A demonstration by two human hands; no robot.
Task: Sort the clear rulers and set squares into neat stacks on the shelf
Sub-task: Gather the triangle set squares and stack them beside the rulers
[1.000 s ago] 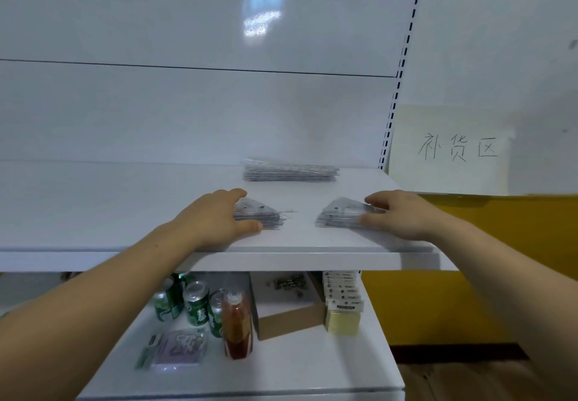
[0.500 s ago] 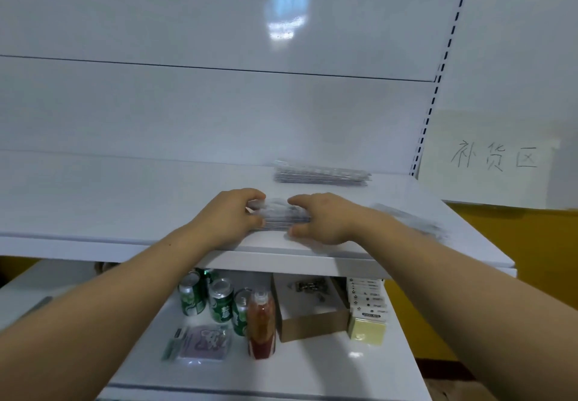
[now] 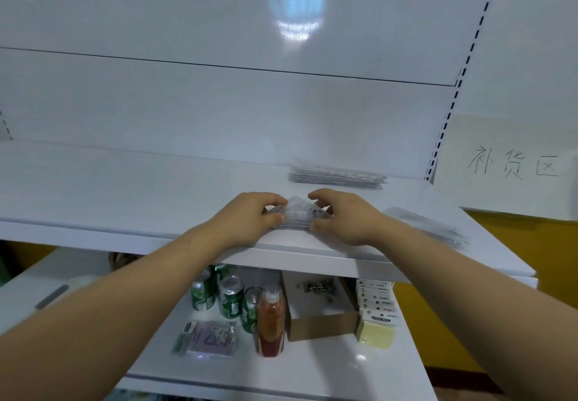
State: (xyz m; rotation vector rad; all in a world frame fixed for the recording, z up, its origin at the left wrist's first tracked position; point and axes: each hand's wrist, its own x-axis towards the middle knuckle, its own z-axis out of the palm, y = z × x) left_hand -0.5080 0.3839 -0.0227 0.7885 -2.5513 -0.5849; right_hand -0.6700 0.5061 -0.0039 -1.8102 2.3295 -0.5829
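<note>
A small stack of clear set squares (image 3: 297,214) lies near the front of the white shelf (image 3: 125,200). My left hand (image 3: 247,217) grips the stack's left side and my right hand (image 3: 344,217) grips its right side, fingers curled over the top. A second pile of clear set squares (image 3: 425,224) lies further right on the shelf, blurred. At the back of the shelf a stack of clear straight rulers (image 3: 337,177) rests against the rear panel.
On the lower shelf stand several green cans (image 3: 230,299), a red bottle (image 3: 270,322), a cardboard box (image 3: 322,310), yellow note pads (image 3: 377,322) and a packet (image 3: 208,338). A paper sign (image 3: 513,166) hangs on the right, above a yellow wall.
My right hand left the right-hand pile and came over to the left stack, so both hands now press it from either side. The view shifted left.
</note>
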